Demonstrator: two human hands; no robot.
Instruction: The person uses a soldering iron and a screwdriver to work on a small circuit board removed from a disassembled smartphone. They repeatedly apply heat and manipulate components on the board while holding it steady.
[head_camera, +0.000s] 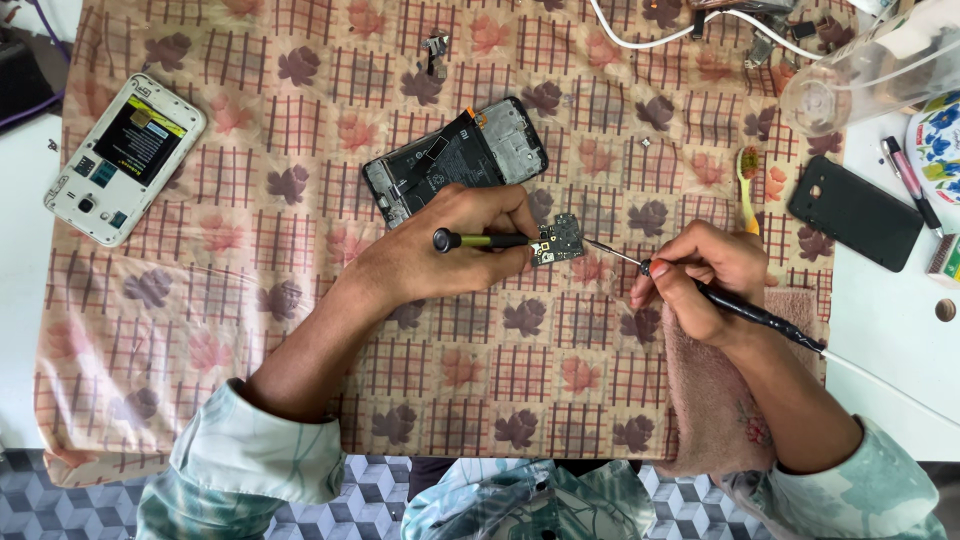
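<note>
Nearest the camera, both forearms in pale patterned sleeves came up over a worktop (880, 330) covered by a leaf-print cloth (300, 330). Right hand (700, 282) rested on a pink towel (715, 400), fingers pressed together around a black soldering iron (745, 308), its thin tip aimed left and ending just beside the small circuit board (558, 240). Left hand (455, 250) lay flat-ish on the cloth, fingers pinching a slim tool with a yellow-green shaft and black end (470, 240), tool tip touching the board's left edge. Board sat on the cloth between the two hands. Just beyond the left hand: an opened black phone (455, 160), back off, tilted. Further left, well apart, a white phone (125, 155) with its back removed, battery showing. Right side: a black phone back cover (855, 212), a pen (908, 180), a clear plastic container (870, 75) lying on its side. Far edge: white cable (650, 40) and small loose parts.
</note>
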